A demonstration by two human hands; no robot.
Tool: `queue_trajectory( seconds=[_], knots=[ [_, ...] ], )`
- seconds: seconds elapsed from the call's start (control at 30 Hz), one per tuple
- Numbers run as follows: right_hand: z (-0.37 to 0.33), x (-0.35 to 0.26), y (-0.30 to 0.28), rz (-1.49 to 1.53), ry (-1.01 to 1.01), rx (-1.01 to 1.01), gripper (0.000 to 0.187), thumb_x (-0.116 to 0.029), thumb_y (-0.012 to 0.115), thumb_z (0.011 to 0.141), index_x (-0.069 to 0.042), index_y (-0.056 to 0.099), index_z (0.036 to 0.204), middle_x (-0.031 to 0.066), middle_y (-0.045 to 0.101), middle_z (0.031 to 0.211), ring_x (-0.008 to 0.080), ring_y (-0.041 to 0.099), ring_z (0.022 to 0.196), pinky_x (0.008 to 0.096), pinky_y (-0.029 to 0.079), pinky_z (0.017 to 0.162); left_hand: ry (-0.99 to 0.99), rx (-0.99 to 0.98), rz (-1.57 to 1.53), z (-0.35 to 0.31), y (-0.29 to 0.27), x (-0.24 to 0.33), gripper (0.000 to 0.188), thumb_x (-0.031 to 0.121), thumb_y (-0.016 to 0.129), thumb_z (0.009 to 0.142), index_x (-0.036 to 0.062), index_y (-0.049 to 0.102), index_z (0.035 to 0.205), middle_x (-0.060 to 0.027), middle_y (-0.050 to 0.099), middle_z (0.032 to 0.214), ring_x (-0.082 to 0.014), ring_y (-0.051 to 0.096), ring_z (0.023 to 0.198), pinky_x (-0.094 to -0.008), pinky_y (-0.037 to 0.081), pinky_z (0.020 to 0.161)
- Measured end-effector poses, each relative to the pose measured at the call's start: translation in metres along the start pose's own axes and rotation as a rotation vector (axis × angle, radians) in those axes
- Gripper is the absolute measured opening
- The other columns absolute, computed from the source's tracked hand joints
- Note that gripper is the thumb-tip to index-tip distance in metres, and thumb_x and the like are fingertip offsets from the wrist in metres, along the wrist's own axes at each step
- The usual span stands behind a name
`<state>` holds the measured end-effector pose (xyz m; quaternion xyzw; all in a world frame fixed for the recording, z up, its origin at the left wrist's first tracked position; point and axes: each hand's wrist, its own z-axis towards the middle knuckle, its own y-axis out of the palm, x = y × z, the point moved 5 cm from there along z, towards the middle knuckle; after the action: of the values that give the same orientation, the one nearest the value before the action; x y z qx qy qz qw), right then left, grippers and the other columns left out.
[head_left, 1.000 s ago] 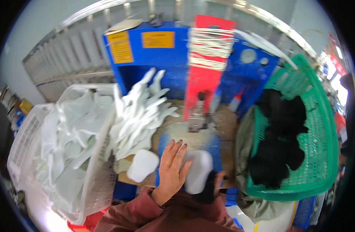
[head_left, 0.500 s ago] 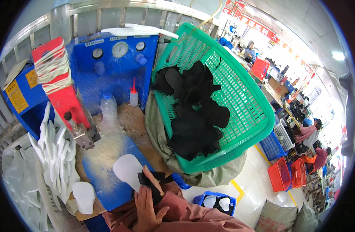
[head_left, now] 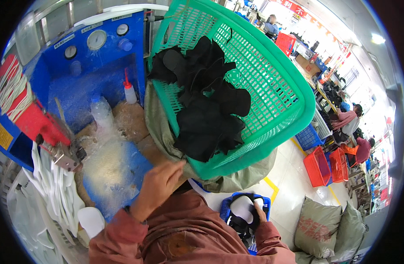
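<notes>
My right hand (head_left: 261,213) is down at the small blue basket (head_left: 223,207) on the right, its fingers closed on a white insole with a black piece. Another white insole (head_left: 241,208) lies beside it among black pieces. My left hand (head_left: 160,188) reaches over the front of the workbench, fingers stretched toward the near edge of the green basket (head_left: 294,99), and nothing shows in it. Black cut pieces (head_left: 211,127) are heaped in that basket. A single white insole (head_left: 91,221) sits at the bench's left corner.
A blue machine (head_left: 101,75) with gauges and a red cord-wrapped arm (head_left: 35,116) stands at the left. A plastic bottle (head_left: 101,113) and a red-tipped bottle (head_left: 130,92) stand on the bench. White insoles (head_left: 57,185) fill a rack; sacks (head_left: 318,226) lie at right.
My hands have parted: the right went from the bench to the small blue basket with the insole and black piece, while the left moved up toward the green basket. The view shifted right.
</notes>
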<state>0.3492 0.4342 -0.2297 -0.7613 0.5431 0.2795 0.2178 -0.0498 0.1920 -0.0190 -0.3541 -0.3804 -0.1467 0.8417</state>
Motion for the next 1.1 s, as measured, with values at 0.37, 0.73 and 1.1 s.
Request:
queue_trajectory(
  seconds=[0.37, 0.73, 1.1],
  knots=[
    [0.122, 0.186, -0.093, -0.536, 0.306, -0.084, 0.051, -0.046, 0.061, 0.102, -0.006, 0.061, 0.134, 0.0123, 0.069, 0.124, 0.0274, 0.067, 0.111, 0.0456, 0.053, 0.095, 0.242, -0.138, 0.504, 0.136, 0.066, -0.086, 0.037, 0.001, 0.067, 0.086, 0.0055, 0.072, 0.122, -0.0126, 0.066, 0.125, -0.0321, 0.060, 0.120, -0.0419, 0.051, 0.099],
    [0.119, 0.158, 0.011, -0.485, 0.037, -0.361, 0.052, -0.044, 0.062, 0.101, -0.002, 0.065, 0.131, 0.0088, 0.071, 0.117, 0.0201, 0.067, 0.108, 0.0348, 0.054, 0.089, 0.194, -0.258, 0.399, 0.139, 0.071, -0.091, 0.026, 0.018, 0.076, 0.085, 0.0064, 0.076, 0.109, -0.0105, 0.067, 0.114, -0.0320, 0.061, 0.111, -0.0427, 0.051, 0.096],
    [0.079, 0.106, 0.057, -0.562, -0.140, -0.419, 0.048, -0.040, 0.061, 0.102, -0.003, 0.066, 0.132, 0.0120, 0.072, 0.120, 0.0215, 0.068, 0.109, 0.0363, 0.054, 0.092, 0.097, -0.204, 0.173, 0.147, 0.044, -0.083, 0.018, 0.009, 0.076, 0.086, 0.0008, 0.075, 0.102, -0.0155, 0.071, 0.096, -0.0327, 0.068, 0.089, -0.0421, 0.055, 0.078]
  ],
)
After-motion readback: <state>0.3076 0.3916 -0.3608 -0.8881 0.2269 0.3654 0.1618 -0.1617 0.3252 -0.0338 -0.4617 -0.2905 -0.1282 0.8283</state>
